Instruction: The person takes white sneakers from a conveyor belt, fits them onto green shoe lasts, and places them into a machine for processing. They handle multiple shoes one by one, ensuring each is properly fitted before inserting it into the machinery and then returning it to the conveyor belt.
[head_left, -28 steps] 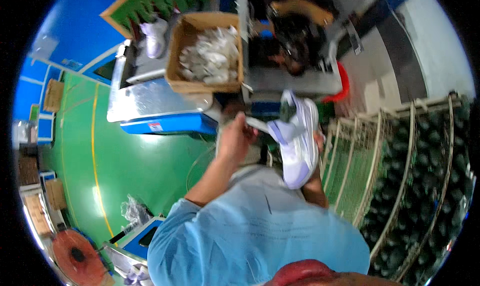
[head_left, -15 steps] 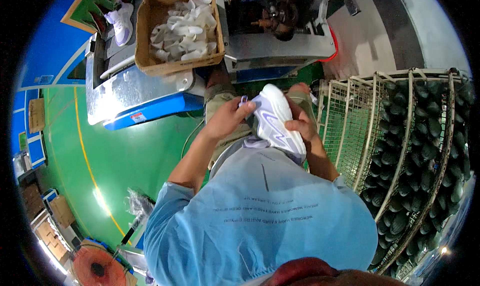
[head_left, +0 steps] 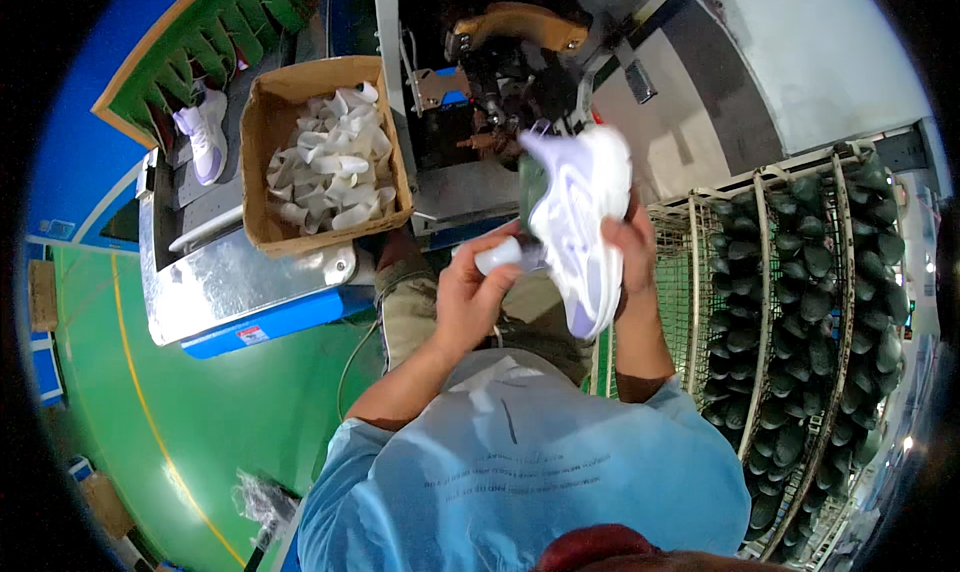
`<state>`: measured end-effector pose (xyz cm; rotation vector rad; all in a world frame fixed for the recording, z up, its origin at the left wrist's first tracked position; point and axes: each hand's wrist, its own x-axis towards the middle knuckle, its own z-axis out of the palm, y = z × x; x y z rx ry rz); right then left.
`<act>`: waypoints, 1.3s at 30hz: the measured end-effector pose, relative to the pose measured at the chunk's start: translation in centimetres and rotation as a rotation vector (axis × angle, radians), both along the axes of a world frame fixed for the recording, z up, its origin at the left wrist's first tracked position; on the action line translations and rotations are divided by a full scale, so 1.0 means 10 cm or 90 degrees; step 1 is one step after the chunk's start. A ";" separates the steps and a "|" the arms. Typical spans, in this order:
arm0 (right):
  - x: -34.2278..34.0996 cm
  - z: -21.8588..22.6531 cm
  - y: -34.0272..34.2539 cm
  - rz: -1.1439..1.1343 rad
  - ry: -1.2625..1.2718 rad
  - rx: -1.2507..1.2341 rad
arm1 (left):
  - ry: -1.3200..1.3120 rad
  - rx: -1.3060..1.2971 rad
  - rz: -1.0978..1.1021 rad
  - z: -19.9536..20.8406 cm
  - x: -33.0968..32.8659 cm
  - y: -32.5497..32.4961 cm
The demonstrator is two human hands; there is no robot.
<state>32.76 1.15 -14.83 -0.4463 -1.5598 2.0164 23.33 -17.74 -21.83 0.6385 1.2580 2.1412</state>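
A white and lavender sneaker [head_left: 590, 227] is raised in front of my lap, tilted, with its pale sole facing right. My right hand [head_left: 632, 252] grips it from the sole side, thumb over the sole edge. Along the shoe's left side shows a dark green shape [head_left: 533, 187], perhaps a shoe last inside its opening. Pinched between the thumb and fingers of my left hand [head_left: 468, 292] is a small translucent white plastic piece [head_left: 498, 256], close to the left side of the shoe. It resembles the pieces in the carton.
A cardboard box [head_left: 330, 240] full of curved white plastic pieces [head_left: 340, 162] stands ahead on the left. Beyond it, another sneaker [head_left: 205, 137] lies by green hanging strips [head_left: 215, 47]. A machine [head_left: 480, 142] is straight ahead. On the right stands a wire rack [head_left: 692, 302] of dark shoe lasts [head_left: 780, 312].
The sneaker has moved forward and right in my right hand and turned. My left hand has come off the shoe's upper and now shows the white plastic piece. My view has shifted too.
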 end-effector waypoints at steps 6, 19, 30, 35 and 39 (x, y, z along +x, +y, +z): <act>-0.60 0.74 0.36 -0.096 -0.132 0.326 | -0.038 0.085 -0.057 0.30 -0.15 0.46; -1.71 0.97 0.94 0.105 -0.533 0.884 | -0.225 0.023 -0.025 0.26 -0.51 1.21; -1.80 0.91 0.74 -0.021 -0.547 0.840 | 0.185 -0.155 0.465 0.32 -1.02 -0.23; -1.65 0.85 0.66 -0.065 -0.430 0.864 | 0.609 -0.557 0.790 0.45 -1.55 -0.64; -1.48 0.84 0.57 -0.188 -0.312 0.968 | 0.411 -0.446 0.573 0.44 -1.13 -0.51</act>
